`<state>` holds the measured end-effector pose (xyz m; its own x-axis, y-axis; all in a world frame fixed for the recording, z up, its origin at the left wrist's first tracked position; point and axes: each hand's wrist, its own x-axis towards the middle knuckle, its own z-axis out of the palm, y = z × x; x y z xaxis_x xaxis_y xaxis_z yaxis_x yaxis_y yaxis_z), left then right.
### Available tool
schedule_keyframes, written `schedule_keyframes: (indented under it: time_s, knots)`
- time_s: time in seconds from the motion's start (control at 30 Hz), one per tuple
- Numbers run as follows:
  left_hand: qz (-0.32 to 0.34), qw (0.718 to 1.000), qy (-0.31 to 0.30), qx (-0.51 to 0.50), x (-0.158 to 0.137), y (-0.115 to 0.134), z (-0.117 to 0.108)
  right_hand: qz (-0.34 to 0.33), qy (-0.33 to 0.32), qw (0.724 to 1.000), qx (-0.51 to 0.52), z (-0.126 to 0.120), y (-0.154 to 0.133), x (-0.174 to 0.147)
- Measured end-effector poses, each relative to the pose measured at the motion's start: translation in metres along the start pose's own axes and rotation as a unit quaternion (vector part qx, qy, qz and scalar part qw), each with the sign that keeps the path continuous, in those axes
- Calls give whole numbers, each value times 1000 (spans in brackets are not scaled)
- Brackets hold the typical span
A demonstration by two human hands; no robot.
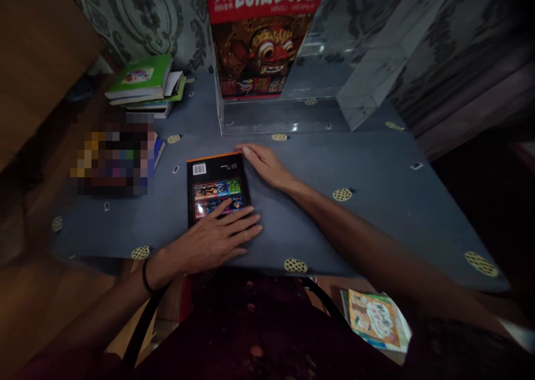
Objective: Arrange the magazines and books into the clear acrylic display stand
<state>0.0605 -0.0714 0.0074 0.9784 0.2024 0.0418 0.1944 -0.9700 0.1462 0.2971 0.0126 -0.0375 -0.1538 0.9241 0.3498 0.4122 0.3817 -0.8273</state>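
Grey-blue cloth (pixel 301 218): it covers the table, and yellow pineapples (pixel 343 194) are printed on it.
Wall (pixel 150 18): pale, with large dark ornaments, behind the table.
Clear stand (pixel 371 84): at the far side; in its left part is a red cover (pixel 267 9) showing a mask with big eyes.
Green-topped pile (pixel 142 79): several books, at the far left.
Nearer pile (pixel 112 162): its top is blurred, so I cannot read it.
Low at the right: a book with orange cover (pixel 376 316), below the table top.
Black book (pixel 209 174): flat on the cloth, before the person; glossy, with an orange strip (pixel 213 156) along the far edge, a white barcode (pixel 199 169) and rows of bright pictures (pixel 217 189).
Left hand (pixel 221 235): open, palm down over the book's near part; a dark band (pixel 146 277) on the wrist.
Right hand (pixel 265 165): at the book's far right corner, fingers lightly bent; whether it grips, I cannot tell.
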Motion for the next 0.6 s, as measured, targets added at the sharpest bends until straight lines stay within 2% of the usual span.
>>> schedule_keyframes:
  time_s: [0.07,0.13,0.2,0.27,0.33,0.4,0.47,0.53,0.6]
  knots:
    - [-50,998,24,9,-4,-7,3,-11,2,999,-34,1,-1,-4]
    - [-165,983,80,24,-11,-22,6,-15,2,996,-89,3,-4,-9]
    - [-311,939,139,33,-19,-39,9,-7,-7,986,-166,6,-11,-15]
    - [-405,899,167,21,-25,-53,12,-1,-25,968,-249,11,-19,-20]
    - [-420,890,180,-20,-28,-60,14,-4,-48,948,-316,16,-28,-23]
    - [-400,889,209,-80,-28,-62,15,-8,-67,931,-360,20,-34,-25]
    - [-391,868,259,-163,-26,-64,15,-6,-73,920,-385,23,-38,-25]
    - [-399,814,320,-276,-25,-68,13,-4,-71,915,-397,24,-39,-25]
    - [-415,726,379,-397,-24,-72,12,-7,-66,915,-398,24,-39,-26]
